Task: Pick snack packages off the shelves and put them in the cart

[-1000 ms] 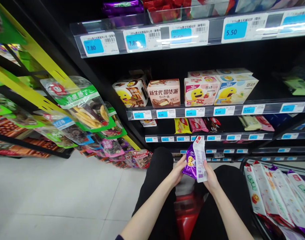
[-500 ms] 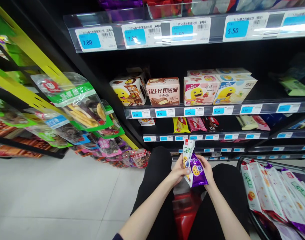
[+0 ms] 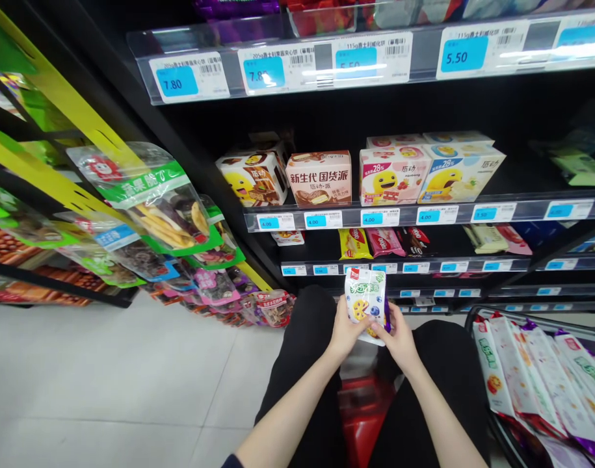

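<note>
Between my knees, I hold up a white and purple biscuit packet (image 3: 366,292) with blueberries and a round biscuit printed on it. Its white face is toward me, and a strip of purple shows along its right edge. My left hand (image 3: 346,330) grips the packet's left side, thumb across the lower front. On the lower right, my right hand (image 3: 398,335) closes on it too, its thumb near the left one. The fingers behind the packet are hidden. Similar packets (image 3: 516,370) stand in a black basket (image 3: 495,426) on my right.
Shelves ahead carry price-tag rails (image 3: 424,213), several snack boxes (image 3: 318,179) and small wrapped packs (image 3: 354,243). Bags of dried fruit (image 3: 168,201) hang at the left on yellow strips. Below me, between my legs, is something red (image 3: 363,416). Grey floor tiles (image 3: 106,370) lie at left.
The packet has turned so that its white front faces me, where its purple side was showing before. Both hands have shifted their grip, with both thumbs now on the front.
</note>
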A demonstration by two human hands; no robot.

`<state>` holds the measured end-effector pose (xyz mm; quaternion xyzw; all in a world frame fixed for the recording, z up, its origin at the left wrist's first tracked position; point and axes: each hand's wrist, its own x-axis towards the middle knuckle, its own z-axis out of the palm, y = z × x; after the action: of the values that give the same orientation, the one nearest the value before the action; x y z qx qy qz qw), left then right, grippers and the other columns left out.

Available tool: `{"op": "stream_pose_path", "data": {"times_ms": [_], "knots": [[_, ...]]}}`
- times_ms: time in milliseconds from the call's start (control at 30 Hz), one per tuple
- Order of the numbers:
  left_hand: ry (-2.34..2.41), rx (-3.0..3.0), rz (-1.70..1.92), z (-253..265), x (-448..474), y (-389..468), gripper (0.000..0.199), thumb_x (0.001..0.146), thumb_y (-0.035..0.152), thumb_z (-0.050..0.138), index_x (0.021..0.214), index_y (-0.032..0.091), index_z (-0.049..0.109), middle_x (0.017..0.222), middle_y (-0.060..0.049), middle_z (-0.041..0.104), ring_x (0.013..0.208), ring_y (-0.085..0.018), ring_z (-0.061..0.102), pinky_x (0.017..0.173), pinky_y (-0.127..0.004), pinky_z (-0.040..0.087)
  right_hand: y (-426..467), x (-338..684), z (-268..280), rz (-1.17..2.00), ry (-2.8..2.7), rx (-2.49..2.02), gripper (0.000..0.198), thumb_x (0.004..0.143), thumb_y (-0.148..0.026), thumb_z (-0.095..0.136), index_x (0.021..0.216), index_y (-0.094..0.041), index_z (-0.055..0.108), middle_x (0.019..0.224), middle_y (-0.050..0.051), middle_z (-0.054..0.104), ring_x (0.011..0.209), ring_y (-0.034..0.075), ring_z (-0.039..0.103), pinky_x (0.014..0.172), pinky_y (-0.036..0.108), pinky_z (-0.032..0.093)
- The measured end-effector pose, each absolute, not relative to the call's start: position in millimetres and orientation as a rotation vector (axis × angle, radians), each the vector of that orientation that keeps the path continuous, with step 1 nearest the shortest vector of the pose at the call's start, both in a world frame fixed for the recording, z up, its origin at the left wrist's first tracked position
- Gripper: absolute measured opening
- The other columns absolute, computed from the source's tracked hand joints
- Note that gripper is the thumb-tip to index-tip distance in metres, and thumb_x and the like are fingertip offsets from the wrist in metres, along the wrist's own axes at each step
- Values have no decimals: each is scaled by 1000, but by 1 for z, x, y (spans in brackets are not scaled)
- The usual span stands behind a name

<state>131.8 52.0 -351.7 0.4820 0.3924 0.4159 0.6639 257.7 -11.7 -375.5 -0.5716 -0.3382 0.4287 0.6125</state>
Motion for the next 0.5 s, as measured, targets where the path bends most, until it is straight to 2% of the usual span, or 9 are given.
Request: {"op": "stream_pose_path", "data": {"times_ms": [67,133,333,500], "knots": [[810,1078,912,-345,131,54,45,70,35,67,107,17,50,110,-9,58,102,-24,55,88,-35,43,-13,259,-374,1019,-730,-1291,53,65,-35,73,111,-22,49,114,8,57,104,26,54,91,42,43],[747,1070,890,-340,130,56,40,73,35,63,107,17,51,111,-8,59,104,-24,55,88,-34,43,-14,259,-370,1074,-679,-1229,48,68,-36,70,109,-22,49,115,8,57,104,26,54,90,41,44],[703,1154,933,-335,128,55,45,69,30,68,108,17,50,112,-10,59,104,-24,55,88,-34,43,-16,256,-359,1091,-594,-1189,43,72,-42,66,106,-21,51,105,8,61,95,25,58,77,36,49],[675,1208,986,-341,130,50,48,69,29,69,110,16,47,113,-11,57,103,-24,55,90,-36,43,-16,255,-356,1082,-535,-1214,47,67,-42,69,106,-20,53,100,8,63,93,25,59,77,37,49]]}}
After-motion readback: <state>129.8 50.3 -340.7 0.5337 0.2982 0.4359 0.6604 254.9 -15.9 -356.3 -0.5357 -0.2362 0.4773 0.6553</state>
